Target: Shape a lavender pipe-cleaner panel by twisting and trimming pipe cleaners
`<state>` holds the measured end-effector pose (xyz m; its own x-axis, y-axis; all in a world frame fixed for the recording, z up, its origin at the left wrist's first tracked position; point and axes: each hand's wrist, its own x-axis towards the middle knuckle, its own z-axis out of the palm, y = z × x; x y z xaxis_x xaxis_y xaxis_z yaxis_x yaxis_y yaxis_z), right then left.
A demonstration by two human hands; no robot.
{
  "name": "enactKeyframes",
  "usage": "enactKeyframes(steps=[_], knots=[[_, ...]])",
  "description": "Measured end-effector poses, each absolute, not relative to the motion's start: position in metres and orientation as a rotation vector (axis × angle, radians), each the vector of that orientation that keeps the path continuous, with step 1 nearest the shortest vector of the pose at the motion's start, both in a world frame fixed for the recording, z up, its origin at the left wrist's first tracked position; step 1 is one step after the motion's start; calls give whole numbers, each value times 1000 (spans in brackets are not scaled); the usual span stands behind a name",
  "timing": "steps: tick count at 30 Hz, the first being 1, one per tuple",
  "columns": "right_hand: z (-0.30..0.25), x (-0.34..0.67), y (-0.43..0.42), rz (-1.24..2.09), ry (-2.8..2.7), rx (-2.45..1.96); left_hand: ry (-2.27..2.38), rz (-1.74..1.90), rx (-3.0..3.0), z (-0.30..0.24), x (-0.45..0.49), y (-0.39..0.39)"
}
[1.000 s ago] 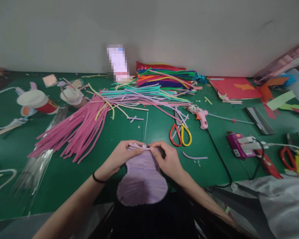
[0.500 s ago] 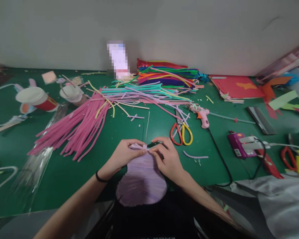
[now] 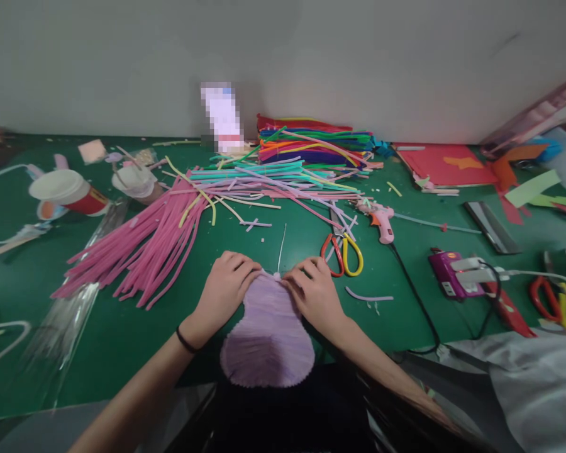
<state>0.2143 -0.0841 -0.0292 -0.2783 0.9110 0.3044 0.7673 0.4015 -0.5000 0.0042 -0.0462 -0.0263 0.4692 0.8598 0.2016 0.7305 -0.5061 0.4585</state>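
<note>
A lilac shape made of pipe cleaners point(image 3: 268, 343), narrow at the top and rounded below, lies at the table's near edge in front of my body. My left hand point(image 3: 229, 286) grips its upper left edge, thumb hidden beneath the curled fingers. On the other side my right hand point(image 3: 317, 290) pinches the upper right edge with bent fingers. Between the hands, a thin whitish wire point(image 3: 282, 247) sticks up from a small lilac knot at the top. Red-and-yellow scissors point(image 3: 343, 253) lie just beyond my right hand.
Pink pipe cleaners point(image 3: 144, 251) spread at the left, with multicoloured bundles point(image 3: 311, 143) behind. Paper cups point(image 3: 68, 190) stand back left. A pink glue gun point(image 3: 383, 224), its black cord point(image 3: 417, 299) and a purple power adapter point(image 3: 453, 275) lie right. A lit phone point(image 3: 221, 116) leans on the wall.
My left hand has turned over, its fingers now across the top edge instead of the thumb. The lilac strip held at the top now lies along that edge. My right hand's fingers have curled closer.
</note>
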Motion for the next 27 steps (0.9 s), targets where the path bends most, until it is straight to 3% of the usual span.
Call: enactKeyframes(steps=[6,14,27], knots=[[-26,204,-83,288,-2261,-1421,1203,639,2268,-10,18,-50],[-28,204,-81,989,-1598,-1361,1266,650,1882,-5,30,-46],[-31,211,-82,882,-1768,-1282,1189,828,1942,-27,34,-48]])
